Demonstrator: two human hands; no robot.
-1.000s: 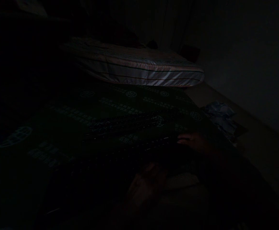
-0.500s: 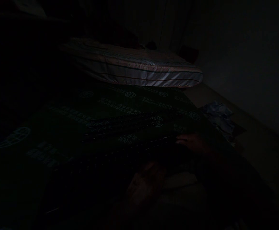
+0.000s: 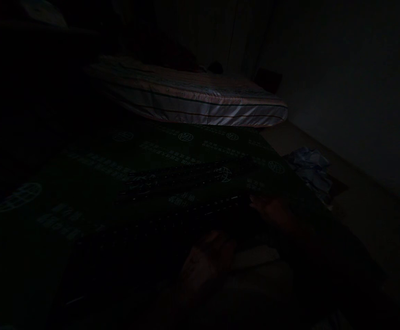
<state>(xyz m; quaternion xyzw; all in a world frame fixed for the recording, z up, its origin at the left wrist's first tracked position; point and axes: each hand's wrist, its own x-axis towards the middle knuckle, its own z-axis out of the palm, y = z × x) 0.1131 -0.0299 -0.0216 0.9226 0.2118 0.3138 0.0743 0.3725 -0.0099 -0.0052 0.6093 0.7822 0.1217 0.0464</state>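
The picture is very dark. My right hand is at the right end of a long black strip with rows of small bright marks along it. Its fingertips lie by the strip's end; whether they grip it I cannot tell. Lower and to the left, my left hand is near the same strip's lower side, its fingers lost in shadow. Farther off, several thin dark strips with similar marks lie side by side on a green board printed with white globe emblems and lettering.
Behind the green board is a mattress in a striped, light cover. Crumpled light-coloured material lies on the floor to the right, below a bare wall. Deep shadow fills the left side.
The view has shifted very slightly. My right hand looks dimmer and sits a touch farther left in the picture; otherwise the hands and strips are nearly where they were.
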